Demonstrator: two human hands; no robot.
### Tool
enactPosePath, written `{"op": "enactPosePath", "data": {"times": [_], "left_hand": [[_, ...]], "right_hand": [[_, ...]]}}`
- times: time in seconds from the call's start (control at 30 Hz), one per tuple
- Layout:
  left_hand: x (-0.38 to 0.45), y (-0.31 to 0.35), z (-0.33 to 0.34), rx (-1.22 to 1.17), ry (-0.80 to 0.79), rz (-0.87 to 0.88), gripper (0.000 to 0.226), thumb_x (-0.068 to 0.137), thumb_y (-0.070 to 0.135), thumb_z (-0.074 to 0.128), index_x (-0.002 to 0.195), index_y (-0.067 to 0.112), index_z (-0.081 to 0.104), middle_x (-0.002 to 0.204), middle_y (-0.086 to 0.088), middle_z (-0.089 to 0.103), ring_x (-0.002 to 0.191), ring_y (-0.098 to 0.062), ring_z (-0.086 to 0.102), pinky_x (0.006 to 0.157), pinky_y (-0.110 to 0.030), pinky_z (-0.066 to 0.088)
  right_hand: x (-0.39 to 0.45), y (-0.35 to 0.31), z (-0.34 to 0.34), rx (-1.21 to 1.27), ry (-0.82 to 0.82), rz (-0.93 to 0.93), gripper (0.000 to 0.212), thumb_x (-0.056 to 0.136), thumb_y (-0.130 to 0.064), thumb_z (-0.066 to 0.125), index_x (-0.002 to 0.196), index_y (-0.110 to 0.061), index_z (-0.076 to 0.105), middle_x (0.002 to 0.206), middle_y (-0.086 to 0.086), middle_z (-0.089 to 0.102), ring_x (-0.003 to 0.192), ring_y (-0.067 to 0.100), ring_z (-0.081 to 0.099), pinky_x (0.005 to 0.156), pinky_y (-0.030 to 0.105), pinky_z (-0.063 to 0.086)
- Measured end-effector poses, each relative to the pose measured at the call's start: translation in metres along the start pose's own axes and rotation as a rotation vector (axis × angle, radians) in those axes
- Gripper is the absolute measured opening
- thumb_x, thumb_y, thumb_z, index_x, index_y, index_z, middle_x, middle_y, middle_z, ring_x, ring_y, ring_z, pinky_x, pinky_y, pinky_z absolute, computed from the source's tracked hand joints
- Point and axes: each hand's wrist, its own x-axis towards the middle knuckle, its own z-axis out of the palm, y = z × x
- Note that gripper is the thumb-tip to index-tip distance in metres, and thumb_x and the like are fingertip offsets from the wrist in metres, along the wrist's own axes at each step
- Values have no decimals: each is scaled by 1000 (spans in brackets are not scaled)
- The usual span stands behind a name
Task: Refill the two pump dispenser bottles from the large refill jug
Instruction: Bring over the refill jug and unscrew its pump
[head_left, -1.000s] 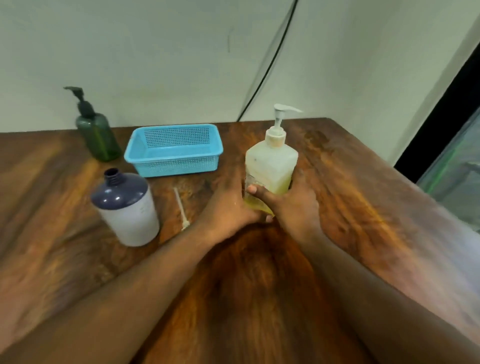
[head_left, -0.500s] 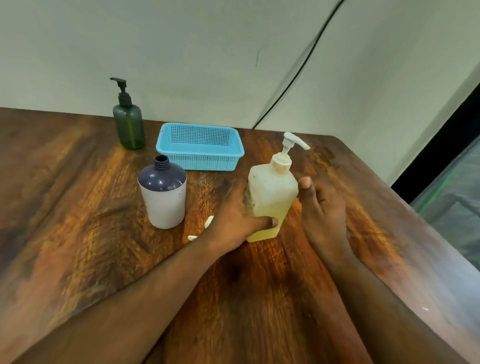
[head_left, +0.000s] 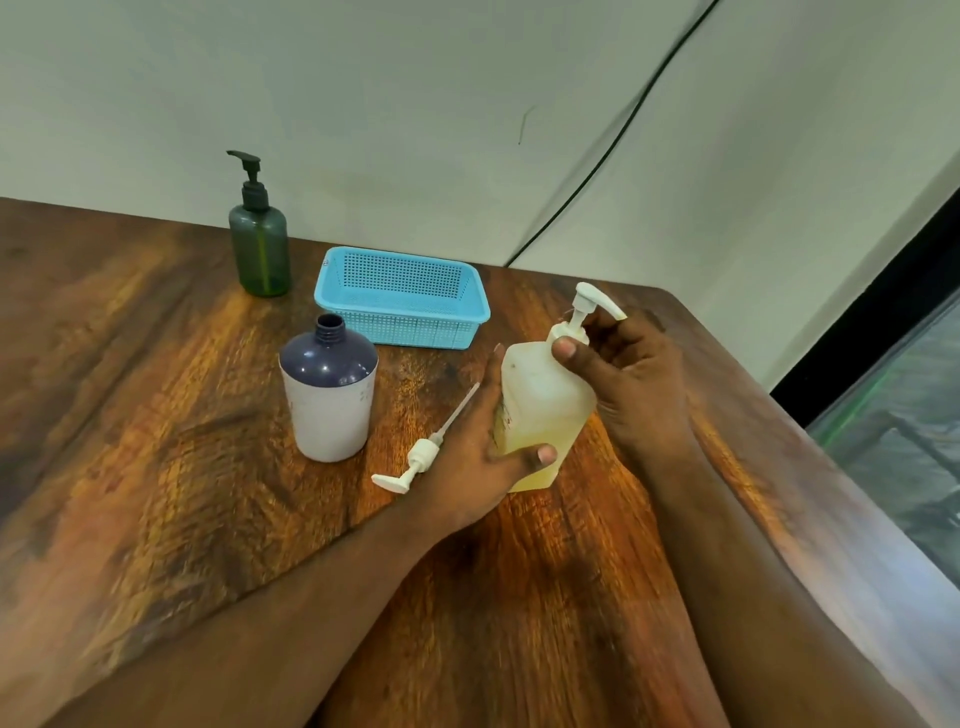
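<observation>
I note the left hand (head_left: 483, 457) gripping the lower body of the white pump bottle (head_left: 540, 410), which tilts on the worktop (head_left: 156, 467), while the right hand (head_left: 631, 374) pinches its pump collar. A loose pump (head_left: 423, 457) lies just left of the left hand. Beyond stand the uncapped purple-shouldered bottle (head_left: 330, 395), blue basket (head_left: 400, 296) and green pump bottle (head_left: 260, 244).

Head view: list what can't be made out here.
- White pump bottle: its far side, hidden by the left hand; its collar, covered by the right hand.
- Blue-topped bottle: fill level, opaque walls.
- Loose pump: tube tip, behind the left hand.
- Green bottle: level unclear, dark tint.
</observation>
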Motion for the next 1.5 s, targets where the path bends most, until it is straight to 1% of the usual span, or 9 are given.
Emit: {"op": "enactPosePath", "data": {"times": [0.13, 0.37, 0.47, 0.6, 0.77, 0.97, 1.13, 1.3, 1.5], "left_hand": [[3, -3, -7, -14, -67, -2, 97, 80, 38, 74, 154, 35, 10, 145, 6, 45, 129, -11, 49, 103, -37, 48], [3, -4, -6, 37, -72, -10, 91, 85, 35, 71, 153, 34, 10, 143, 9, 46, 126, -9, 50, 101, -30, 49], [3, -6, -6, 28, -46, 0, 90, 82, 35, 73, 152, 32, 17, 142, 8, 48, 127, -9, 49, 105, -38, 47], [2, -5, -6, 31, -45, 8, 93, 79, 40, 72, 152, 33, 15, 143, 7, 48, 129, -10, 49, 106, -43, 45], [2, -5, -4, 41, -58, 22, 89, 88, 26, 70, 153, 34, 10, 141, 8, 46, 126, -8, 49, 103, -32, 48], [3, -4, -5, 57, -44, 39, 92, 83, 35, 70, 152, 36, 10, 147, 9, 42, 132, -9, 44, 109, -42, 42], [3, -5, -5, 68, -46, 43, 91, 86, 32, 70, 152, 37, 8, 147, 8, 41, 131, -12, 44, 107, -45, 44], [3, -6, -6, 53, -35, 40, 92, 83, 31, 73, 153, 34, 13, 145, 9, 45, 131, -7, 46, 109, -41, 42], [3, -6, -7, 14, -17, 46, 93, 80, 31, 77, 150, 41, 17, 140, 17, 46, 124, 1, 49, 98, -25, 49]], "right_hand": [[9, 5, -8, 163, -113, 22, 24, 77, -18, 66, 99, -11, 70, 99, -5, 73, 94, 13, 67, 80, 33, 57], [10, 10, -6, 328, -73, 59, 46, 67, -6, 72, 109, -18, 58, 98, -3, 67, 93, 11, 67, 78, 28, 57], [9, 10, -2, 295, -42, 25, 40, 66, -5, 72, 102, -15, 59, 85, -9, 68, 83, 6, 67, 74, 24, 57], [8, 11, -8, 468, -123, 66, 45, 73, -9, 66, 116, -17, 56, 93, -2, 74, 94, 13, 69, 82, 30, 57], [10, 9, 1, 178, -80, 22, 44, 70, -7, 76, 108, -17, 57, 84, -11, 66, 79, 1, 64, 70, 19, 55], [10, 13, -5, 456, -160, 100, 40, 80, -7, 63, 120, -14, 56, 101, -1, 73, 99, 15, 67, 86, 33, 56], [9, 12, 2, 105, -16, 5, 41, 69, -31, 79, 106, -24, 65, 88, -10, 66, 84, 10, 61, 78, 36, 54], [7, 12, -1, 362, -92, 21, 31, 83, -20, 56, 114, -14, 60, 97, -7, 73, 94, 11, 67, 82, 30, 56], [7, 13, 5, 76, -27, -30, 40, 73, -25, 78, 108, -27, 59, 91, -16, 68, 88, 1, 64, 77, 22, 54]]}}
